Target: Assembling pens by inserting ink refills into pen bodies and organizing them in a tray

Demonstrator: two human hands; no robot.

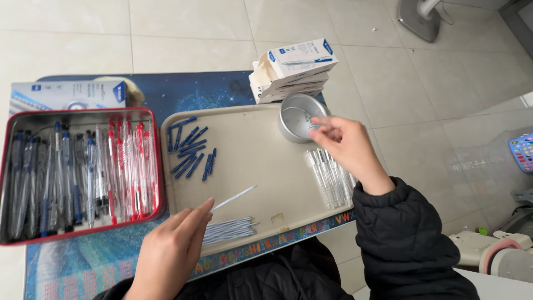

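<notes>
Head view: left hand point(169, 253) pinches a thin refill point(234, 197), angled over the beige tray point(244, 161). Right hand point(344, 145), fingers loosely curled, hovers at the metal cup point(297, 119); grip unclear.

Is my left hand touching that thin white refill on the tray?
Touching. The head view shows the left hand with its fingertips closed on the lower end of the thin white refill, which angles up across the beige tray.
</notes>
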